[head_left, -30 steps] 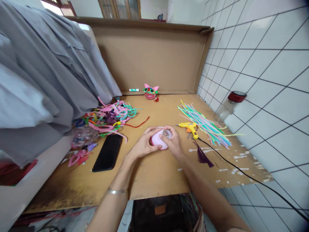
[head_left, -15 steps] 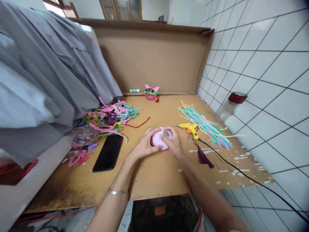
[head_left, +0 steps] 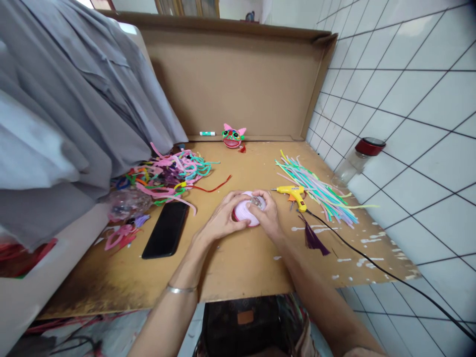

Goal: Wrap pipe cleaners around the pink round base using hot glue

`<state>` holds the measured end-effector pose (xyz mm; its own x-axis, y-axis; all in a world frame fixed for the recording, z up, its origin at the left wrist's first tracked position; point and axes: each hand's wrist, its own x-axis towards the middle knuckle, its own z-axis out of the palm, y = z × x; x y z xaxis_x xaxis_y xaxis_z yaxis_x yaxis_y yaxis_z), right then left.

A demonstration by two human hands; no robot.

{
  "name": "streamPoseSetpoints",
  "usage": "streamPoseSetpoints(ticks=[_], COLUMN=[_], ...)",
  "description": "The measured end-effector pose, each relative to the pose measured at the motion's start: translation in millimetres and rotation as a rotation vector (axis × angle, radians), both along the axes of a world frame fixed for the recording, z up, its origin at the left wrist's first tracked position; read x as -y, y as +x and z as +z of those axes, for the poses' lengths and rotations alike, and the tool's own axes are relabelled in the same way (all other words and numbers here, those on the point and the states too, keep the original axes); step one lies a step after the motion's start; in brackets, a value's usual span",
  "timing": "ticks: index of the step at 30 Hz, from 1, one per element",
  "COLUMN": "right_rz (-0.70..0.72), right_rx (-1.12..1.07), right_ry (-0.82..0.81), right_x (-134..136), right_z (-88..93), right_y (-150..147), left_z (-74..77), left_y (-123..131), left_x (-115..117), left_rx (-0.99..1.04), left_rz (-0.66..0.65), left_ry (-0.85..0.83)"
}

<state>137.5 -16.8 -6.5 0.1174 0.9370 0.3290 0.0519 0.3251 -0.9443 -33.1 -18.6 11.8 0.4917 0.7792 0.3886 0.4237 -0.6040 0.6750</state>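
Between my two hands is a round ball wrapped in pale lilac pipe cleaner (head_left: 243, 211), with a clear uncovered patch at its upper right and dark red along its lower left edge. My left hand (head_left: 225, 216) curls round its left side, thumb at the bottom. From the right, my right hand (head_left: 268, 213) grips it, with the thumb pressed near the clear patch. Just right of the hands lies a yellow glue gun (head_left: 292, 192), nozzle pointing left. A dark purple tassel (head_left: 314, 239) rests below the gun.
Pastel pipe cleaners (head_left: 316, 188) lie in a bundle at the right. A tangled pile of coloured pieces (head_left: 178, 171) and a black phone (head_left: 165, 230) are on the left. At the back sit a small pink-eared animal figure (head_left: 232, 137) and a glue stick (head_left: 207, 133). A jar (head_left: 357, 161) stands by the tiles.
The view has tilted slightly, so the table sits a little higher in the picture. Both hands keep nearly the same hold on the ball.
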Motion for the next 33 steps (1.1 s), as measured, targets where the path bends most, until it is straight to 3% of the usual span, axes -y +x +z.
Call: streamPoseSetpoints(ticks=[15, 23, 33], right_rz=[0.052, -0.016, -0.031], right_rx=[-0.117, 0.041, 0.032], right_ry=[-0.058, 0.050, 0.032], right_x=[-0.4, 2.9, 0.5], right_z=[2.6, 1.0, 0.0], right_y=[1.4, -1.6, -1.6], left_z=[-0.4, -1.6, -8.0], left_y=[-0.1, 6.4, 9.1], left_x=[0.5, 2.7, -0.3], left_rx=[0.043, 0.052, 0.127], left_rz=[0.010, 0.070, 0.057], left_ry=[-0.011, 0.019, 0.005])
